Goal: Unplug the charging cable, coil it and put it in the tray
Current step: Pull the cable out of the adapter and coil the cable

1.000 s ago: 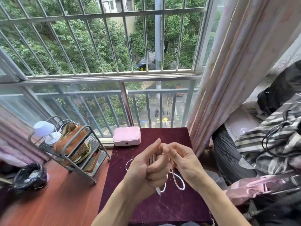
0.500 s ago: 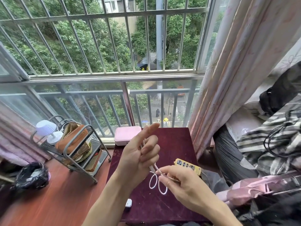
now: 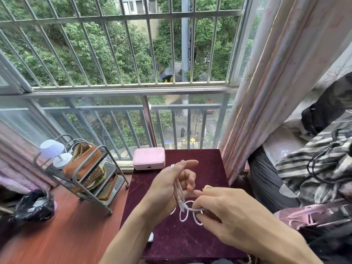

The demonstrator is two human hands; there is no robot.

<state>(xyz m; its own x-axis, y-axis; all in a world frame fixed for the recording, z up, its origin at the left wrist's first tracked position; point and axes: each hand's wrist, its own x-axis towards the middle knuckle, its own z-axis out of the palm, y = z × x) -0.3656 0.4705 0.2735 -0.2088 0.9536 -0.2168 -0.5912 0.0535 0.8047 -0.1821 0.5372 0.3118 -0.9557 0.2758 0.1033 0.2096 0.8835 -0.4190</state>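
Head view: our left hand (image 3: 167, 191) pinches white charging cable (image 3: 185, 210) strands; right hand (image 3: 226, 212) grips loops, hiding most of yellow item (image 3: 207, 187).

The charging cable (image 3: 184, 210) is thin and white, gathered into several small loops that hang above the dark red table (image 3: 207, 164), over its middle toward the near edge. A straight bundle of strands rises up and to the left from the loops — one white end (image 3: 172, 166) pokes out at the top. The tray cannot be made out with certainty.
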